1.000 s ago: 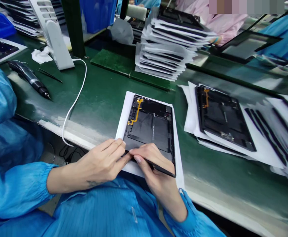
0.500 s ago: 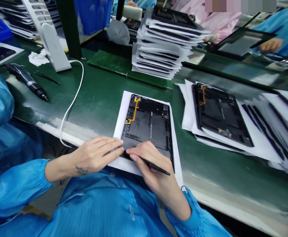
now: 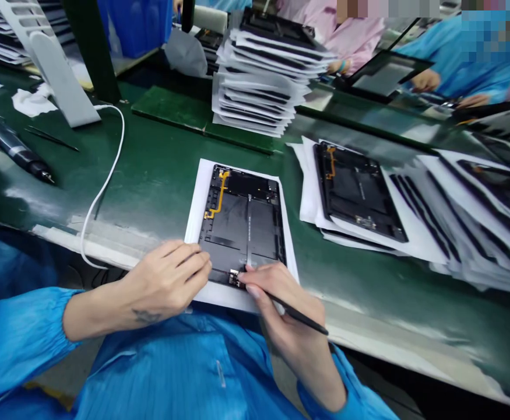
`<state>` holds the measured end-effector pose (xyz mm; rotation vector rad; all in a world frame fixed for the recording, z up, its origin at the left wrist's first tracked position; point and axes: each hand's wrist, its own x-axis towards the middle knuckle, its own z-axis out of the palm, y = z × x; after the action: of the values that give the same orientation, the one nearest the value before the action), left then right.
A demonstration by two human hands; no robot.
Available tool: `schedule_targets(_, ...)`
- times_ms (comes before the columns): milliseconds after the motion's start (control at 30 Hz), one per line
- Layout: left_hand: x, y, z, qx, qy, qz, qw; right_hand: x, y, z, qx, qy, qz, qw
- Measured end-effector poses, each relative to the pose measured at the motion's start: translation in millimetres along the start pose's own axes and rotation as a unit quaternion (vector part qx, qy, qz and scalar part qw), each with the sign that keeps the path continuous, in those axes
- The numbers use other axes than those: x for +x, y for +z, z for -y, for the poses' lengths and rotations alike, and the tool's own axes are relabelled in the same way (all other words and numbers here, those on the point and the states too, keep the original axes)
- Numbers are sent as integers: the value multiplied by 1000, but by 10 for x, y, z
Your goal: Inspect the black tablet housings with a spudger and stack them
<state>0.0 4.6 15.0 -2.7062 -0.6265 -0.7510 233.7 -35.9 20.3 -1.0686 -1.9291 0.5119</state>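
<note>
Black spudger point(image 3: 296, 314) pinched in the right hand point(image 3: 281, 297), tip at a small connector point(image 3: 235, 278) on the lower edge of a tablet rear housing point(image 3: 241, 227) lying on a white sheet point(image 3: 192, 224) on the green table point(image 3: 150, 198), left hand point(image 3: 167, 277) spread against its corner.

Electric screwdriver point(image 3: 12, 149) near tweezers point(image 3: 51, 139); white cable point(image 3: 101, 181) curving; stacked tablet housings point(image 3: 259, 87) behind.

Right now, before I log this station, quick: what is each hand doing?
Left hand: open, fingers resting on the tablet housing.
Right hand: closed, holding a slim black tool.
</note>
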Motion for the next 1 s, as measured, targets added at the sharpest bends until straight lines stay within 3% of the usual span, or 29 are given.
schedule_targets(133,81,70,-23,-31,10,16,999,-43,15,40,-40,-13,26,999)
schedule_targets(333,66,96,-118,28,39,27,998,-142,47,132,-157,-78,111,978)
schedule_targets(467,12,88,-58,-13,36,23,999,-198,78,84,-98,-43,45,993)
schedule_targets(633,-38,60,69,-146,-32,71,986,-215,96,7,-36,-17,-3,999)
schedule_targets(900,126,37,52,-75,26,102,992,-190,98,-22,5,-19,18,1000)
schedule_targets(1000,147,33,94,-101,24,121,987,-172,78,-32,33,2,-21,999)
